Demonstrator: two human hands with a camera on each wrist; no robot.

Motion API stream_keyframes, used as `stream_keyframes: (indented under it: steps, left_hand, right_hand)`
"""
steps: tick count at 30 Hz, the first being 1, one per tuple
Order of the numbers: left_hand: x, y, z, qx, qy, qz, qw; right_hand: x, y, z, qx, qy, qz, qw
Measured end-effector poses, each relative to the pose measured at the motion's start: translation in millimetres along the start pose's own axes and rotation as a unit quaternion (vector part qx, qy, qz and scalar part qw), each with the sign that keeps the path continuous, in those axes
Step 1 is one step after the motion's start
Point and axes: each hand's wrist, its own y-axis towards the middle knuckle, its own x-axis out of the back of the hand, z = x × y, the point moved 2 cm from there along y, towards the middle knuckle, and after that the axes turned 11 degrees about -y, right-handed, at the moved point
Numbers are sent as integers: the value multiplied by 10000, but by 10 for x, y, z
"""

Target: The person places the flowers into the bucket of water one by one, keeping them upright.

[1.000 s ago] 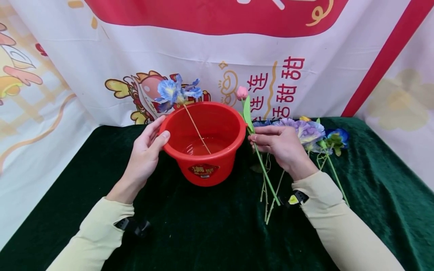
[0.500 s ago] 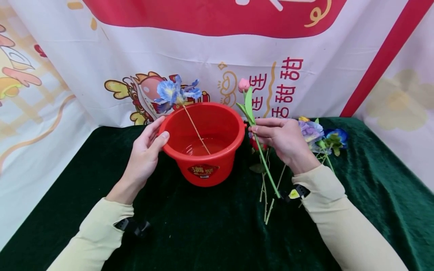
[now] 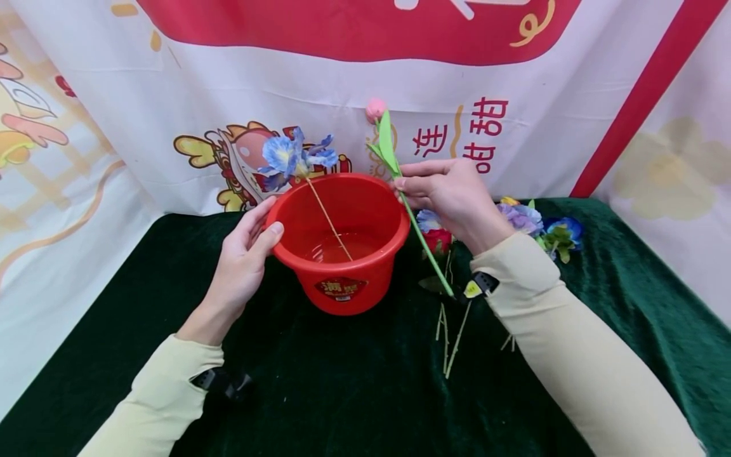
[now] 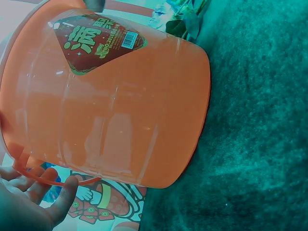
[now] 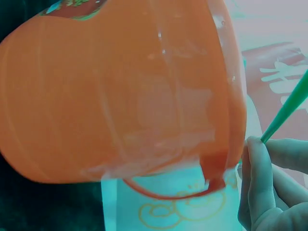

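A red plastic bucket [image 3: 374, 279] stands upright on the cloth, and my left hand [image 3: 242, 251] grips its rim at the left with the thumb on top. The left wrist view has those fingers [image 4: 45, 180] at the bucket's rim and handle. One blue iris [image 3: 292, 155] leans inside the bucket, its bloom above the far left rim. Between thumb and fingers my right hand [image 3: 454, 200] pinches a pink tulip [image 3: 387, 143] by its green stem. The tulip is tilted, bloom up and to the left, just off the bucket's right rim; its stem end hangs outside.
Right of the bucket lie a red rose [image 3: 438, 241], a purple flower [image 3: 524, 218] and a dark blue flower [image 3: 562, 233], partly behind my right arm. Their bare stems [image 3: 455, 346] reach forward over the dark green cloth [image 3: 342, 387]. A printed white backdrop [image 3: 320, 82] closes the rear.
My right hand has risen and moved left with the tulip, from beside the bucket to above its right rim level. The left hand, bucket and iris have stayed put.
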Motion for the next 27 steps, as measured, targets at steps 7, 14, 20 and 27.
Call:
stream_keyframes:
  steps: [7, 14, 20, 27]
  left_hand:
    - [-5, 5, 2, 13, 16, 2, 10000]
    - [12, -2, -1, -2, 6, 6, 10000]
    - [14, -10, -4, -12, 22, 23, 10000]
    - [10, -5, -6, -18, 22, 25, 10000]
  right_hand:
    - [-225, 106, 232, 139, -291, 168, 9993]
    - [-450, 243, 429, 143, -205, 223, 9994]
    - [-623, 291, 534, 221, -308, 258, 9989]
    - [-769, 291, 673, 295, -488, 298, 9979]
